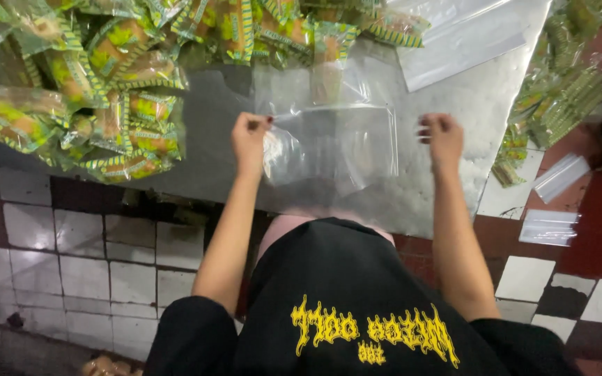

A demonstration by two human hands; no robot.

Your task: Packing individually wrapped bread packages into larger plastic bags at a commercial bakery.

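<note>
My left hand [249,139] pinches the top left corner of a clear plastic bag [336,150] above the grey metal table [203,132]. My right hand [442,137] is closed in a fist just right of the bag's top right corner; whether it grips the bag's edge I cannot tell. The bag hangs flat and empty between the two hands. A heap of green-and-yellow wrapped snack packets [99,83] lies on the table to the left and along its far edge.
More clear bags [454,42] lie at the table's far right. A second heap of wrapped packets [559,90] sits on the floor to the right, with flat clear bags [548,226] on the red and white tiles.
</note>
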